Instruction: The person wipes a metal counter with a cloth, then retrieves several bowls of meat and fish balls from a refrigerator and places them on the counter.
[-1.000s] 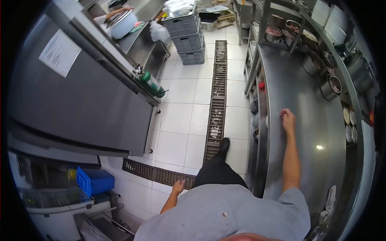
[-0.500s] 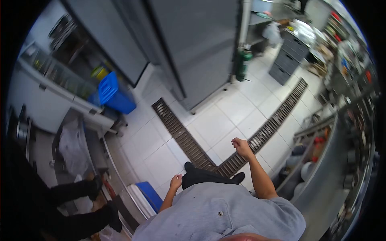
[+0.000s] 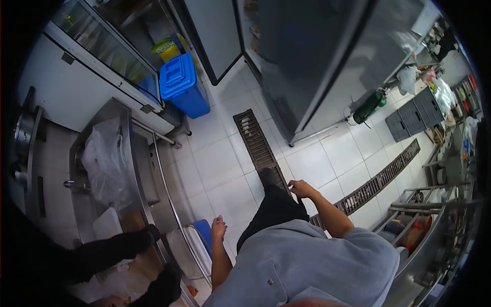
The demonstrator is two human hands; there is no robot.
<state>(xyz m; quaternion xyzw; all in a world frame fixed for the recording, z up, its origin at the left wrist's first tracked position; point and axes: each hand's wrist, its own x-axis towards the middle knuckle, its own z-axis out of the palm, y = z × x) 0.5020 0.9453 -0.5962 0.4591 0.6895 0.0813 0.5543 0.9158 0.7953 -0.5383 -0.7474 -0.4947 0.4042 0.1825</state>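
My left hand (image 3: 219,227) hangs low beside my body, near the blue and white box standing by the metal rail. Its fingers are loosely bent and apart, with nothing visible in them. My right hand (image 3: 303,189) is in front of my body, beside my dark trousers (image 3: 273,212) and above the tiled floor. Its fingers are curled together, and no object shows in it. One dark shoe (image 3: 268,177) rests on the near end of a floor drain grate (image 3: 255,143).
A blue lidded bin (image 3: 185,87) stands by open grey cabinet doors (image 3: 215,38). Green cylinder (image 3: 369,106) and grey crates (image 3: 415,116) are at the upper right. Steel sink unit (image 3: 115,110) with plastic bags, and another person's dark sleeves (image 3: 110,251), lie left. Metal shelving (image 3: 409,207) is right.
The view has turned and moved toward the blue bin and cabinet. One foot has stepped forward onto the grate. My right hand has come in closer to my trousers.
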